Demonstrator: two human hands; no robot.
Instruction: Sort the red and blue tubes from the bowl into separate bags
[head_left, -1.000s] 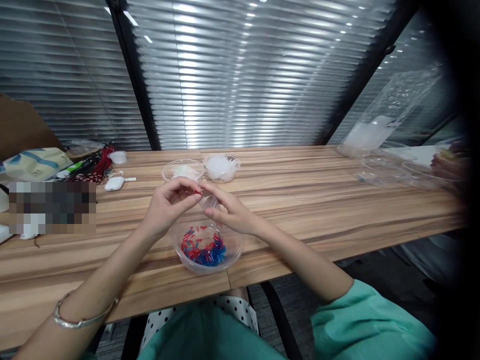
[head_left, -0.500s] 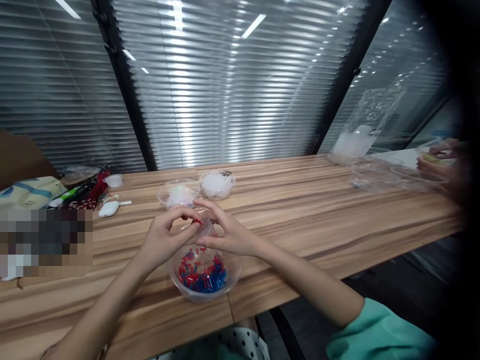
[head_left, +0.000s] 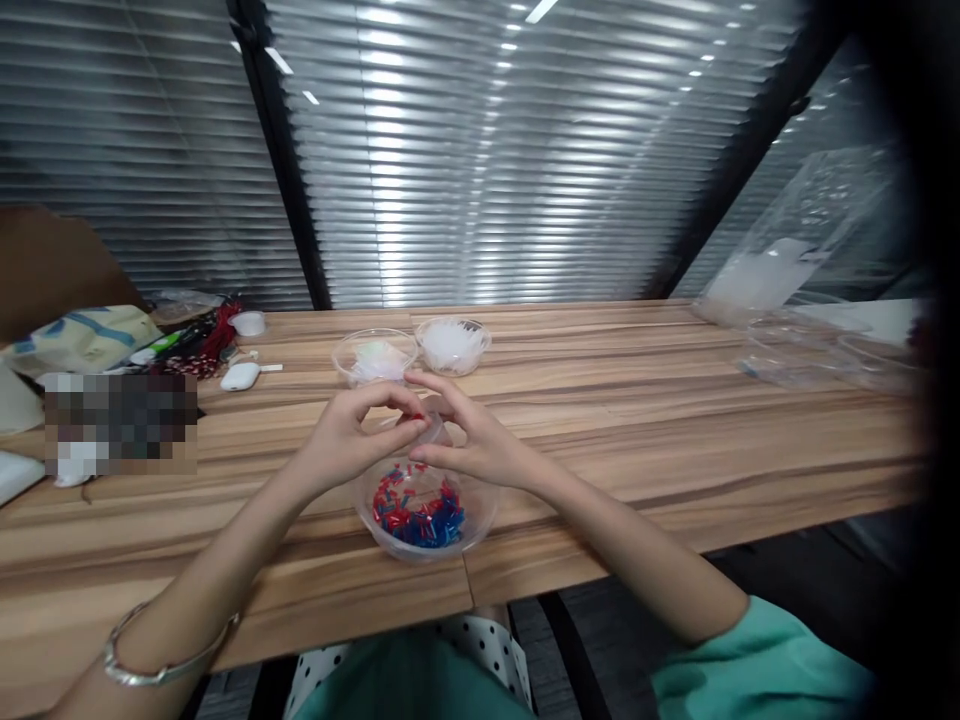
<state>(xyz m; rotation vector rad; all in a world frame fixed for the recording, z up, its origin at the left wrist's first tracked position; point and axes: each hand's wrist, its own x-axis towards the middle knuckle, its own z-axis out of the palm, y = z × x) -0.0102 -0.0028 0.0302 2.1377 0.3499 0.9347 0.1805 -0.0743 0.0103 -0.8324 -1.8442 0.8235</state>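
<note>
A clear round bowl of short red and blue tube pieces sits on the table before me. Above its far rim, my left hand pinches a small red piece between thumb and forefinger. Close beside it, my right hand is curled round a small clear plastic cup, thumb and fingers on its side. The fingertips of both hands nearly meet at the cup, whose inside is mostly hidden.
Behind my hands stand two clear tubs, one with pale translucent pieces and one with white pieces. At left lie a white earbud case, red cords and a small white cup. Clear plastic bags and containers occupy the far right.
My view has shifted, so the table things appear higher and slightly right. My hands keep nearly the same pose over the bowl. Another person's hands at far right are out of sight.
</note>
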